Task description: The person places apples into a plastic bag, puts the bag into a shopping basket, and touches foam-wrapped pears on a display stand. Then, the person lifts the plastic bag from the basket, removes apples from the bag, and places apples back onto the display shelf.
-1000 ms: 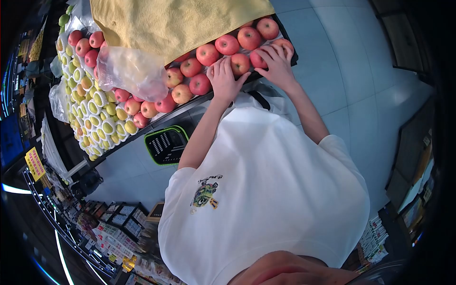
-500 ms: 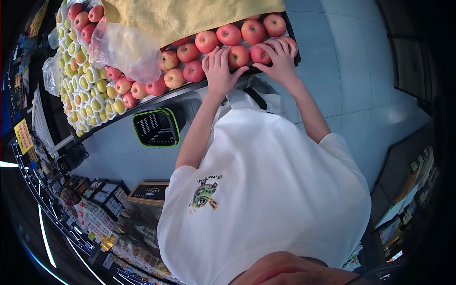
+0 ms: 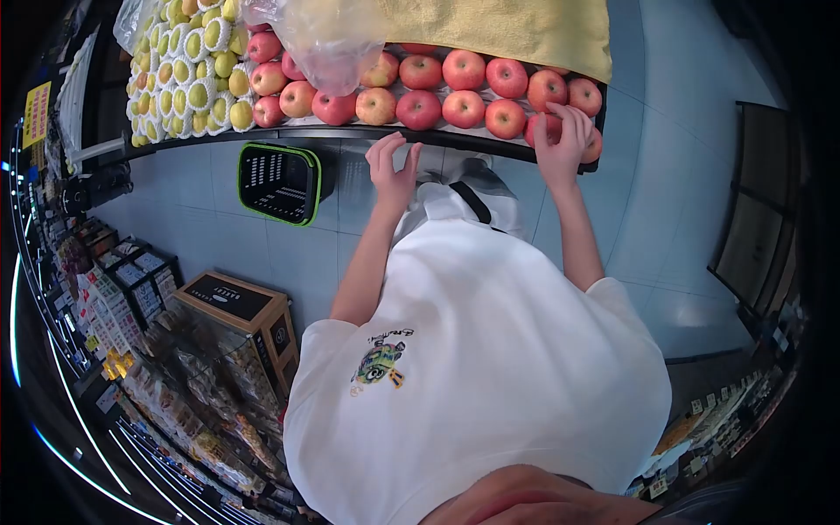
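Note:
Red and pink apples (image 3: 464,108) lie in rows along the front of a black-edged display. My right hand (image 3: 564,147) is at the right end of the front row, thumb and fingers curled round a red apple (image 3: 549,129) that still rests among the others. One more apple (image 3: 594,145) sits at the corner, partly behind that hand. My left hand (image 3: 393,171) is off the fruit, just in front of the display edge (image 3: 350,132), palm bare with thumb and fingers apart. Nothing is in it.
A yellow cloth (image 3: 516,31) covers the fruit behind. A clear plastic bag (image 3: 328,44) lies over some apples. Pale fruit in white foam nets (image 3: 184,83) fills the left side. A black basket with a green rim (image 3: 241,188) stands on the floor, near a wooden bakery stand (image 3: 273,328).
My left hand has come off the apples and drawn back before the display edge. My right hand stays at the right end. The view has turned, bringing the display more level.

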The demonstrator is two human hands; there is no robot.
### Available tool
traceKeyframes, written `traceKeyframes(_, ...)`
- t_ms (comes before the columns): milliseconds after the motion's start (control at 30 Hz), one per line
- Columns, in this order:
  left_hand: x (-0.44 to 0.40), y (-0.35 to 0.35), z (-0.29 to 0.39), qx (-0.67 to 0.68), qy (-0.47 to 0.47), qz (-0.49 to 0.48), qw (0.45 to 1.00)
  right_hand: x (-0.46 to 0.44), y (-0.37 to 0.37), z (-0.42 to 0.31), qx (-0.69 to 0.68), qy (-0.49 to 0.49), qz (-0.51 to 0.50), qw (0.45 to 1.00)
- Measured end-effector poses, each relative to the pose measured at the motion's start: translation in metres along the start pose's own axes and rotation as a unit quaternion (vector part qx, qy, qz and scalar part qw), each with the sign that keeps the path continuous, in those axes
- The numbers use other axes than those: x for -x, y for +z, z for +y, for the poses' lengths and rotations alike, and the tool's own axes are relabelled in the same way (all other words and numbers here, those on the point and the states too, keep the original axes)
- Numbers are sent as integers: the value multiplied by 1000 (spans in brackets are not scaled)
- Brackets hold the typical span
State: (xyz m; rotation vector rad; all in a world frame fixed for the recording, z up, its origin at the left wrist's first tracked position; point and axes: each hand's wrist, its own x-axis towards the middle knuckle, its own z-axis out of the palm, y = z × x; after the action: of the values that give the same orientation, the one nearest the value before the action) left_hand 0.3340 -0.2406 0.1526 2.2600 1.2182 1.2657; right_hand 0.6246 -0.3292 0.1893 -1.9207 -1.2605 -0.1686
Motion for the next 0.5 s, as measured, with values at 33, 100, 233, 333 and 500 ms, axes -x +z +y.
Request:
traceKeyframes(33, 4, -6, -5, 18, -25, 7, 999, -5, 5, -8, -6, -11, -4, 1000)
traceKeyframes(100, 12, -17, -13, 27, -50, 47, 997, -16, 15, -32, -65, -32, 1, 997)
traceKeyframes(233, 20, -45, -46, 6, -88, 11, 996, -31, 50, -88, -129, -120, -2, 984)
traceKeyframes(333, 34, -66, -81, 0, -135, 17, 991, -31, 72, -139, -181, -159, -51, 969)
traceKeyframes(500, 60, -101, -119, 129, -404, 93, 901, -7, 112, -213, -261, -209, -164, 928)
